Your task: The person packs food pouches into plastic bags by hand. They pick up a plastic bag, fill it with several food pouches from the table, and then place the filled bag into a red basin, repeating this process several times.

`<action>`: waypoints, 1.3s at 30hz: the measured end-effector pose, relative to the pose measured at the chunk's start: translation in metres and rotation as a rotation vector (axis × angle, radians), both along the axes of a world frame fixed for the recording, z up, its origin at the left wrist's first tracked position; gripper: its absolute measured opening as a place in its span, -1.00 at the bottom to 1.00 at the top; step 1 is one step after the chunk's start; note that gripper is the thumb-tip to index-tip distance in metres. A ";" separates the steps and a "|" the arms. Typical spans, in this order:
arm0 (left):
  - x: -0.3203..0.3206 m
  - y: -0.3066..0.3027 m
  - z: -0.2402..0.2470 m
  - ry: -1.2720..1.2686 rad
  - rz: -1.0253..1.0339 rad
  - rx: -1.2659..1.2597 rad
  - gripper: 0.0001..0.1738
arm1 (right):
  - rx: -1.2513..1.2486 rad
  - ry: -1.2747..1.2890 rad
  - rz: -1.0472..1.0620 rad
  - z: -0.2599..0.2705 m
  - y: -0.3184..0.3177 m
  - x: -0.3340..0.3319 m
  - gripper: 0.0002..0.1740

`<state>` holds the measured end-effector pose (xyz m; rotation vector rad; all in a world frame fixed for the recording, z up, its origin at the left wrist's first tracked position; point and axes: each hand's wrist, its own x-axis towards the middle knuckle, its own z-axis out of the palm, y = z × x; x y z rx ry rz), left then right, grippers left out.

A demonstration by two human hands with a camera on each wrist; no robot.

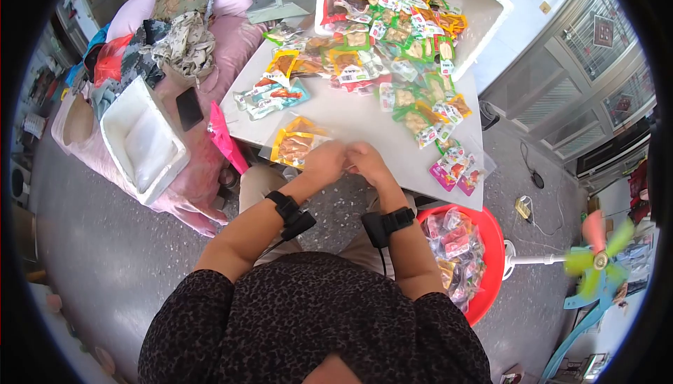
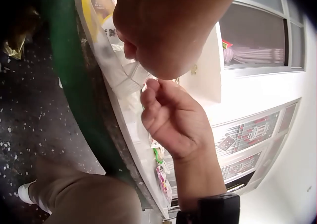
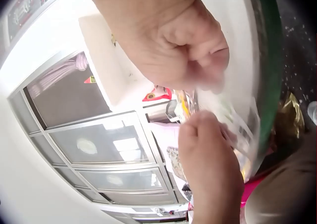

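My two hands meet at the table's near edge in the head view, left hand (image 1: 326, 162) against right hand (image 1: 367, 162). A clear plastic bag (image 2: 130, 81) with yellow-edged food packets (image 1: 294, 143) lies at the left hand, its loose end reaching the fingers. The left hand (image 3: 210, 159) has curled fingers gripping the clear plastic (image 3: 240, 117). In the left wrist view the right hand (image 2: 178, 117) has its thumb and fingers pinched together at the bag's end; the exact contact is partly hidden. Both hands are bent inward, fingertips close together.
Many colourful food packets (image 1: 350, 61) cover the table's far side, some spilling from a white foam box (image 1: 484, 23). Packets in clear plastic (image 1: 457, 171) lie at the right edge. A red basin (image 1: 495, 244) of bagged packets stands below, near a fan (image 1: 599, 261). Another foam box (image 1: 144, 139) sits left.
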<state>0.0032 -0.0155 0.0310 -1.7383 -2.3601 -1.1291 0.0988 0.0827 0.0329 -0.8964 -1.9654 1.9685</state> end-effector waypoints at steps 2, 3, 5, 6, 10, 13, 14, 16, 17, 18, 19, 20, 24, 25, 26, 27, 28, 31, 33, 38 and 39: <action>-0.004 0.001 -0.016 0.007 0.026 -0.001 -0.88 | 0.045 -0.022 -0.015 0.000 0.023 0.011 -0.79; -0.005 0.000 -0.023 0.010 0.040 -0.002 -0.89 | 0.100 -0.003 -0.123 0.005 0.033 0.017 -0.80; -0.008 -0.002 -0.032 0.056 0.027 -0.018 -0.90 | 0.337 0.024 -0.318 -0.006 0.073 0.032 -0.83; -0.009 -0.002 -0.034 0.078 0.021 -0.026 -0.90 | 0.520 0.031 -0.405 -0.019 0.105 0.041 -0.85; -0.011 -0.001 -0.033 0.083 0.024 -0.039 -0.92 | 0.940 -0.331 -0.757 0.003 0.177 0.082 -0.73; -0.010 -0.002 -0.035 0.083 0.023 -0.041 -0.92 | 0.721 -0.896 -0.759 0.026 0.185 0.097 -0.65; -0.010 -0.002 -0.035 0.078 0.021 -0.039 -0.93 | 0.703 -0.911 -0.732 0.025 0.187 0.097 -0.62; -0.011 -0.001 -0.036 0.076 0.020 -0.034 -0.93 | 0.669 -0.937 -0.679 0.022 0.192 0.092 -0.57; -0.011 -0.001 -0.037 0.075 0.020 -0.035 -0.93 | 0.692 -0.928 -0.673 0.020 0.194 0.091 -0.57; -0.011 -0.001 -0.036 0.074 0.019 -0.037 -0.93 | 0.714 -0.919 -0.667 0.018 0.194 0.089 -0.57; -0.011 -0.002 -0.036 0.070 0.017 -0.037 -0.93 | 0.736 -0.911 -0.661 0.017 0.194 0.088 -0.57; -0.011 -0.002 -0.035 0.066 0.014 -0.039 -0.93 | 0.772 -0.827 -0.715 0.015 0.195 0.087 -0.58; -0.011 -0.003 -0.037 0.055 0.007 -0.020 -0.92 | 0.849 -0.319 -0.832 -0.014 0.224 0.090 -0.64; -0.010 -0.003 -0.037 0.055 0.005 -0.025 -0.92 | 0.849 -0.152 -0.834 -0.020 0.232 0.093 -0.66; -0.011 -0.002 -0.037 0.055 0.004 -0.029 -0.92 | 0.817 -0.046 -0.850 -0.025 0.240 0.096 -0.68; -0.011 -0.002 -0.037 0.055 0.004 -0.033 -0.92 | 0.783 0.061 -0.865 -0.021 0.240 0.097 -0.70; -0.011 -0.002 -0.037 0.059 0.008 -0.039 -0.92 | 0.748 0.168 -0.878 -0.019 0.239 0.097 -0.72; -0.010 -0.002 -0.036 0.063 0.014 -0.046 -0.92 | 0.458 0.364 -0.906 0.024 0.206 0.099 -0.77; -0.009 -0.002 -0.034 0.062 0.013 -0.033 -0.92 | 0.403 0.438 -0.855 0.036 0.203 0.104 -0.77; -0.008 -0.001 -0.032 0.071 0.024 -0.028 -0.92 | 0.125 0.565 -0.705 0.061 0.169 0.093 -0.76; -0.008 -0.001 -0.033 0.077 0.025 -0.035 -0.92 | 0.080 0.555 -0.671 0.061 0.163 0.088 -0.75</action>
